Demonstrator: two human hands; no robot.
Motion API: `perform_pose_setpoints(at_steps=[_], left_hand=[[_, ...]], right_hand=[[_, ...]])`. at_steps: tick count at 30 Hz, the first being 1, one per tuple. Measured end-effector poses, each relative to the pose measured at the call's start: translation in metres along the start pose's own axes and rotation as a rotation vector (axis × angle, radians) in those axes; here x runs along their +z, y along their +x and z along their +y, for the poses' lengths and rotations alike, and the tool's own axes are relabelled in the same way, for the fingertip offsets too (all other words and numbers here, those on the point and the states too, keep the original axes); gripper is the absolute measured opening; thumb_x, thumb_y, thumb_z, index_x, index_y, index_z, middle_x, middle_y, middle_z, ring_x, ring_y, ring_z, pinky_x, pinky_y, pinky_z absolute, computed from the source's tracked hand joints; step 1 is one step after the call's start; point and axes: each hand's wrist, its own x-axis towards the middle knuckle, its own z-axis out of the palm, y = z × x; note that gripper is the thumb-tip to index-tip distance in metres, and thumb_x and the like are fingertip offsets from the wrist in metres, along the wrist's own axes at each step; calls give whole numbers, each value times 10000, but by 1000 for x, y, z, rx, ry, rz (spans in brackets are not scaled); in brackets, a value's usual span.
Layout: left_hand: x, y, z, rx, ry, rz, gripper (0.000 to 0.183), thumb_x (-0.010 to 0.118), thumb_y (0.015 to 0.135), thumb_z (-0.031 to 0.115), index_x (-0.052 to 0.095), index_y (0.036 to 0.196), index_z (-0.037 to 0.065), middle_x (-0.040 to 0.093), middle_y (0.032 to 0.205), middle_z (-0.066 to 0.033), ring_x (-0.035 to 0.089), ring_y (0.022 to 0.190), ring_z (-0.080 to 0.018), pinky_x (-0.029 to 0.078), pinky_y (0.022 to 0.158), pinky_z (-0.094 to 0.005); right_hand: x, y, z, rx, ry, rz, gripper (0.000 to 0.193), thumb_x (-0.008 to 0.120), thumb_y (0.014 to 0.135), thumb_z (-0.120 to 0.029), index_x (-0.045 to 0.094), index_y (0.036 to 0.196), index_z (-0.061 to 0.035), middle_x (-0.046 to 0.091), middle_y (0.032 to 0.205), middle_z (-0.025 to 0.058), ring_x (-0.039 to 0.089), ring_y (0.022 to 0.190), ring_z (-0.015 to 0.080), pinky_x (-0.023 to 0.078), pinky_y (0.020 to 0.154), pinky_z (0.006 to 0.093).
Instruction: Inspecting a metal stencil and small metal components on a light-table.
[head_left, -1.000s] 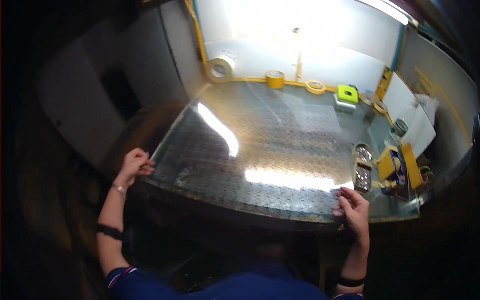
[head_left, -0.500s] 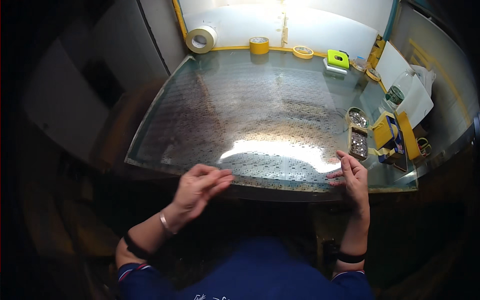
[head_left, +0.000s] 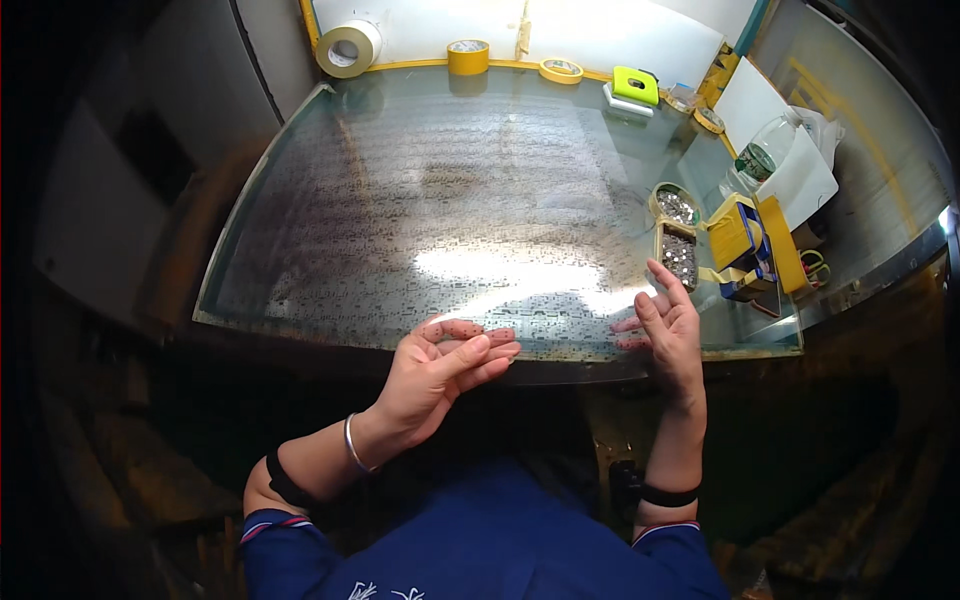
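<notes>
A large clear film printed with rows of small dark marks [head_left: 470, 200] covers much of the glass tabletop [head_left: 230, 290]. My left hand [head_left: 430, 370], with a silver bangle at its wrist, is at the film's near edge, thumb on top. Dark marks show across its fingers, which lie beneath the film. At the near right corner, my right hand [head_left: 677, 345] loosely holds the film. Two of its fingers show through from below, while the thumb and index finger are above. Glare hides part of the pattern.
Tape rolls [head_left: 468, 58] and a green-and-white box-like item [head_left: 634, 86] line the back. Two small containers of shiny bits [head_left: 680, 260] stand right of the film, near a yellow-and-blue holder [head_left: 738, 235], green-handled scissors [head_left: 815, 268] and a plastic bottle [head_left: 765, 150].
My left hand has moved right and onto the near edge of the film, its fingers slipping beneath. The whole view has shifted; my right hand keeps its place by the corner.
</notes>
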Motion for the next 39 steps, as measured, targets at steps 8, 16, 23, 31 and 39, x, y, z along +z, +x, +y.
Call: perform_pose_setpoints(at_steps=[8,16,23,31,39], left_hand=[[6,5,-6,-20,22,-36,102,552,884,47,497,970,40,556,1131,-235,590,1039,-281,515,884,-330],[-3,-6,12,-414,187,-250,300,474,941,167,512,1135,-58,586,1093,-244,617,980,-298,533,829,-356],[-101,-67,43,-390,342,89,440,404,955,353,511,1088,-53,600,1051,-241,615,976,-318,516,843,-401],[-155,-92,121,465,263,795,208,517,904,241,510,1061,105,629,956,-94,633,816,-187,520,663,-300],[-146,-83,141,624,435,675,208,533,909,191,549,1075,66,641,905,-72,657,733,-163,535,551,-246]], right_hand=[[0,-2,-4,19,-42,-63,562,637,818,-25,369,1311,4,591,1080,151,634,753,139,514,595,217],[-4,2,4,-43,36,-64,529,593,813,38,383,1298,16,565,1085,154,628,757,142,522,621,229],[-3,3,1,39,-31,-44,541,574,818,37,370,1317,-17,570,1085,165,625,677,143,520,566,228],[-4,-2,3,-5,-49,-3,572,559,804,56,361,1334,-33,550,1112,151,577,675,92,492,546,184],[-5,3,13,-112,-92,24,570,579,796,53,367,1324,21,533,1142,137,550,889,97,501,621,182]])
